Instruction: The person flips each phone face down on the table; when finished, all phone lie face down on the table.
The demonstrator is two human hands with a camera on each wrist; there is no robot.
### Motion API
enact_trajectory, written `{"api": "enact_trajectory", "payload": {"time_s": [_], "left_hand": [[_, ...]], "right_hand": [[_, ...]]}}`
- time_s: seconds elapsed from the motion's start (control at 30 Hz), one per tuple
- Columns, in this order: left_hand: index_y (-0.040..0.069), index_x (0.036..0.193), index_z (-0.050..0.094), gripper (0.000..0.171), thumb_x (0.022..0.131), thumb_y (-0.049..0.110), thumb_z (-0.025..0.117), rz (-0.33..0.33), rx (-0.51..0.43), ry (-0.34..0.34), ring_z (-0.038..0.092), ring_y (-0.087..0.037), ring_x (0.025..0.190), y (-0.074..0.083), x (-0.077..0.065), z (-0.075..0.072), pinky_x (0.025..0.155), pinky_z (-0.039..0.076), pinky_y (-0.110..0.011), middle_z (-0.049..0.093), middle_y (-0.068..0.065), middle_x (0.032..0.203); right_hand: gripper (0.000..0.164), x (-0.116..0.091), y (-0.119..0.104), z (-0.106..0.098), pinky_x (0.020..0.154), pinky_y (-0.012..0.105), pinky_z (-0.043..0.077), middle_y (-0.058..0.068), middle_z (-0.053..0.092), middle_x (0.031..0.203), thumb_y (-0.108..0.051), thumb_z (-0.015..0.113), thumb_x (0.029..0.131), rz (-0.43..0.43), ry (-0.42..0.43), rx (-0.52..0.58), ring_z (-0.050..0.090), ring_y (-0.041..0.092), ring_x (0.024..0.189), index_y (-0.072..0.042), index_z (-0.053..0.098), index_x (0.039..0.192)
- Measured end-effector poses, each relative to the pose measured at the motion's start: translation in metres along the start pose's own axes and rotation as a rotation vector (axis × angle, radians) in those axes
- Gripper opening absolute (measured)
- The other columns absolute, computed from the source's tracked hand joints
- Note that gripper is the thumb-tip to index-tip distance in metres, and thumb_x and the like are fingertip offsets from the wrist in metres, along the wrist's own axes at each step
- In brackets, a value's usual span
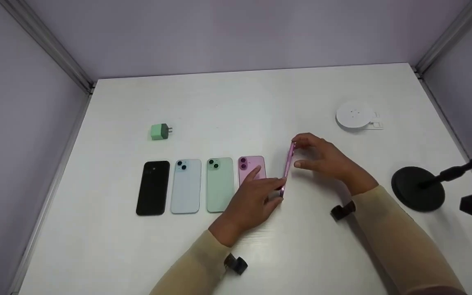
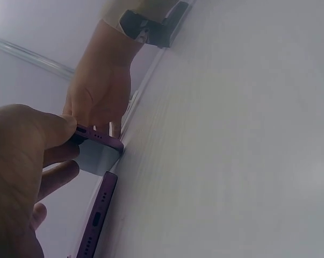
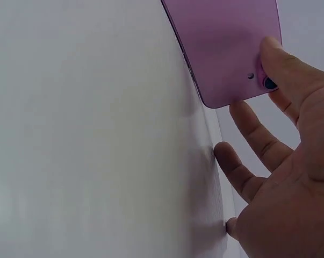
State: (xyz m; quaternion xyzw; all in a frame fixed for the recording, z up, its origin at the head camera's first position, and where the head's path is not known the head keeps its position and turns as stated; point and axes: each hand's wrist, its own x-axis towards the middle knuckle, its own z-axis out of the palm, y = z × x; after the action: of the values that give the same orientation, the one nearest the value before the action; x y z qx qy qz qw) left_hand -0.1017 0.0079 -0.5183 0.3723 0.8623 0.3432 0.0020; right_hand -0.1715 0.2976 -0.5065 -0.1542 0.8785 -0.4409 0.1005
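A pink phone [image 1: 288, 160] is held on its long edge, nearly edge-on in the head view, its back towards the right. My left hand [image 1: 252, 200] pinches its near end between thumb and fingers; the screen side faces that hand in the left wrist view. My right hand [image 1: 326, 159] has its fingers at the far end, and its thumb [image 3: 277, 54] lies over the back near the camera lens [image 3: 269, 83]. Under the left hand, a second pink phone [image 1: 249, 162] lies face down, partly hidden. Left of it lies a green phone [image 1: 220, 184].
A light blue phone [image 1: 186, 186] and a black phone [image 1: 153, 188] continue the row leftward. Behind them sits a green plug adapter [image 1: 160, 131]. A white round disc [image 1: 354, 114] lies at the back right, and a black stand [image 1: 418, 189] with a jointed arm stands by the right arm.
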Motion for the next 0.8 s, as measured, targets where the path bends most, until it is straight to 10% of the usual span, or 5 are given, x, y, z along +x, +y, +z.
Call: {"api": "enact_trajectory", "payload": {"time_s": [0.23, 0.8], "left_hand": [[0.014, 0.151, 0.067, 0.05, 0.104, 0.027, 0.077, -0.026, -0.021, 0.026, 0.072, -0.012, 0.131, -0.0013, -0.0012, 0.0, 0.138, 0.024, -0.048, 0.078, 0.001, 0.137], [0.015, 0.149, 0.069, 0.052, 0.101, 0.028, 0.081, -0.08, -0.039, 0.052, 0.076, -0.013, 0.123, 0.002, -0.0012, 0.0028, 0.138, 0.022, -0.05, 0.081, 0.001, 0.129]], "right_hand": [[0.084, -0.0011, 0.0015, 0.0022, 0.134, 0.07, 0.006, 0.008, 0.069, 0.147, -0.018, 0.093, 0.088, -0.056, -0.041, -0.116, 0.052, 0.032, 0.15, -0.023, 0.047, 0.158], [0.09, -0.0045, 0.004, 0.001, 0.13, 0.063, 0.017, 0.011, 0.07, 0.143, -0.003, 0.085, 0.09, -0.098, -0.081, -0.139, 0.042, 0.035, 0.154, -0.019, 0.039, 0.166]]}}
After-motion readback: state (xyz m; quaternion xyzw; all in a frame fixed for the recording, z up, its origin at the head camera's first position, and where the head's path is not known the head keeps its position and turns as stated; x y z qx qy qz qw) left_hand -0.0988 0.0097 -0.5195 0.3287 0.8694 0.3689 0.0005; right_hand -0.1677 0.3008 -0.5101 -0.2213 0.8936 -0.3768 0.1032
